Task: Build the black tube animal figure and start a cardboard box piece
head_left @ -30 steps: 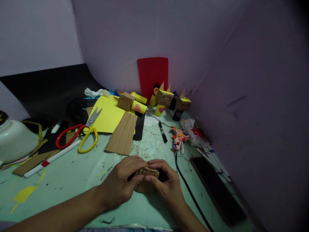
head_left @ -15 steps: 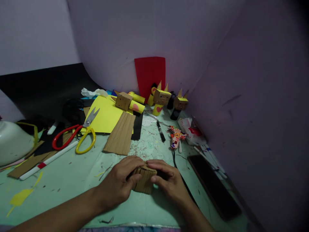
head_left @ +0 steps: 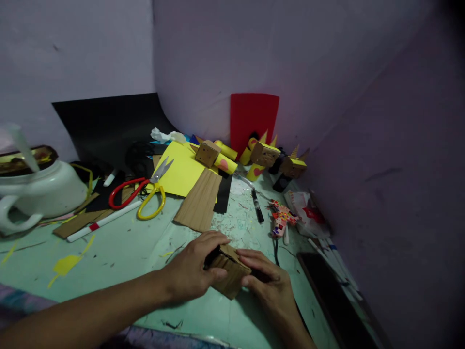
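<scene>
A small brown cardboard box (head_left: 229, 276) is held between both hands, low over the near middle of the table. My left hand (head_left: 194, 266) grips its left side, the thumb on the near face and the fingers over the top edge. My right hand (head_left: 267, 278) is closed on the right side, fingertips at the top corner. A dark gap shows at the box's upper left; its far side is hidden. Just beyond lies a flat strip of corrugated cardboard (head_left: 199, 203). A glue gun (head_left: 281, 218) with a patterned cover lies to the right, near a black marker (head_left: 257, 206).
Red-and-yellow scissors (head_left: 154, 186) lie at left by a yellow sheet (head_left: 178, 169) and a white pot (head_left: 54, 189). Cardboard-headed tube figures (head_left: 265, 155) stand at the back before a red sheet (head_left: 254, 116). A dark phone-like slab (head_left: 330, 295) lies at right, beside the wall.
My view has swung left, bringing more of the white pot into sight. The box has turned and tilted slightly between my hands, which both still hold it.
</scene>
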Action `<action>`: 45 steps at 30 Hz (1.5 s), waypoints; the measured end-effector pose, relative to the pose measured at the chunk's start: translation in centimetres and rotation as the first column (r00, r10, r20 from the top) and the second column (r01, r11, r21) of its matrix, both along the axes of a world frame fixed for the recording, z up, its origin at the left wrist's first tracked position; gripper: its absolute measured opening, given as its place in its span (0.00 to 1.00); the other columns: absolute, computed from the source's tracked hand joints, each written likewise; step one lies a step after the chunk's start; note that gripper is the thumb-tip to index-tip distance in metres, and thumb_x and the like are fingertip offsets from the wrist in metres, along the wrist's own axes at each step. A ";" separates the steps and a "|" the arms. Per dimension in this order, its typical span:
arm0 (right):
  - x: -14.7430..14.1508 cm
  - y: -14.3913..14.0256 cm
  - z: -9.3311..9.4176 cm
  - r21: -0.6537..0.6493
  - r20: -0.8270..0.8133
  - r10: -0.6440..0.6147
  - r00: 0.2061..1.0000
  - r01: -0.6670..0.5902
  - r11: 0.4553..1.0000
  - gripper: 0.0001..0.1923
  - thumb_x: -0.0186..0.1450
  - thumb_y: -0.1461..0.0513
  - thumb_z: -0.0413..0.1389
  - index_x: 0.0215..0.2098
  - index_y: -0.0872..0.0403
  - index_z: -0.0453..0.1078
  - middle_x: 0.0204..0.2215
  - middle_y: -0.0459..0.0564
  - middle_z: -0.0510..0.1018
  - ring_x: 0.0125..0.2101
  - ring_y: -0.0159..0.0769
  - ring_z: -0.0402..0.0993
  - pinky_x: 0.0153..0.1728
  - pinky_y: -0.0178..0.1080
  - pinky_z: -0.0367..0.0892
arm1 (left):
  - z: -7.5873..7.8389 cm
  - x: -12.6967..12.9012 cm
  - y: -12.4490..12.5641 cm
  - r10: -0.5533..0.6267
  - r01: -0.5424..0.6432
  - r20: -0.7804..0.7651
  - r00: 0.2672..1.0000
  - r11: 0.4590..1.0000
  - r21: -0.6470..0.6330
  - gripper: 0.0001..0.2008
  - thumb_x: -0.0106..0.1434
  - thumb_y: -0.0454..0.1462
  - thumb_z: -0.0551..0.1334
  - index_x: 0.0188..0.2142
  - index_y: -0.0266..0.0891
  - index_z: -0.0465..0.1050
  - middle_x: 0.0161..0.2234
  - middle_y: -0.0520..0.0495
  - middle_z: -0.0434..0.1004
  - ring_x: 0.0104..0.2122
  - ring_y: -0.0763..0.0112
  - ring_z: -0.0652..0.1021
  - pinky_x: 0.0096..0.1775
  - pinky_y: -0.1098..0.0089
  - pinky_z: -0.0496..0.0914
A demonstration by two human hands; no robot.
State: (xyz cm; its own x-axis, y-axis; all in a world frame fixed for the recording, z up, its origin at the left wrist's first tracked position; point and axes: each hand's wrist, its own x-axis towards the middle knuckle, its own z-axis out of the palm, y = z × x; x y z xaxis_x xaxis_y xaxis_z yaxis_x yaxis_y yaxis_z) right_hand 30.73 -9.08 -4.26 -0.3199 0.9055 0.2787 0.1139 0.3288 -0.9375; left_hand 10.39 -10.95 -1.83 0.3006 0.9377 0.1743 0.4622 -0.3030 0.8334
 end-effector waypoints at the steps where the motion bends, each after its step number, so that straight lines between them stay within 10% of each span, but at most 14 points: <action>1: 0.1 0.0 0.0 -0.006 0.019 -0.001 1.000 0.001 1.000 0.13 0.50 0.57 0.65 0.35 0.44 0.76 0.38 0.51 0.78 0.41 0.43 0.74 0.41 0.45 0.70 | 0.0 0.0 0.0 -0.005 0.005 0.005 1.000 1.000 -0.005 0.23 0.51 0.32 0.62 0.48 0.34 0.65 0.51 0.37 0.68 0.51 0.58 0.68 0.52 0.56 0.61; 25: 0.2 -1.6 -0.6 0.010 0.225 -0.185 0.957 0.188 0.982 0.11 0.55 0.61 0.60 0.37 0.49 0.76 0.42 0.52 0.77 0.44 0.43 0.73 0.45 0.43 0.69 | -0.4 -0.2 0.5 -0.027 0.021 0.095 0.995 0.998 0.056 0.21 0.47 0.30 0.63 0.43 0.36 0.70 0.44 0.43 0.73 0.46 0.62 0.70 0.50 0.65 0.63; 37: -1.0 -1.4 0.7 0.063 -0.005 -0.223 0.975 0.223 0.973 0.11 0.52 0.64 0.61 0.34 0.46 0.77 0.38 0.49 0.79 0.42 0.40 0.74 0.46 0.44 0.67 | 0.0 -0.4 1.6 -0.103 0.052 0.219 0.970 0.972 0.228 0.18 0.46 0.30 0.66 0.39 0.36 0.71 0.41 0.43 0.73 0.45 0.61 0.69 0.49 0.61 0.62; 42: -1.1 -0.3 1.2 -0.245 -0.205 -0.273 0.940 0.221 0.944 0.11 0.47 0.60 0.65 0.30 0.50 0.78 0.35 0.52 0.81 0.37 0.42 0.76 0.41 0.43 0.70 | 0.9 -0.6 1.8 -0.117 0.052 0.377 0.919 0.983 0.179 0.23 0.49 0.39 0.67 0.45 0.37 0.70 0.45 0.41 0.69 0.47 0.58 0.68 0.49 0.60 0.61; 45: -0.9 -0.1 1.2 -0.429 -0.373 -0.322 0.870 0.145 0.891 0.16 0.45 0.56 0.66 0.32 0.51 0.77 0.33 0.53 0.81 0.32 0.40 0.77 0.33 0.39 0.72 | 1.0 -1.0 2.3 -0.023 0.063 0.660 0.751 0.997 -0.037 0.24 0.54 0.44 0.62 0.49 0.37 0.66 0.48 0.39 0.66 0.46 0.60 0.68 0.45 0.63 0.64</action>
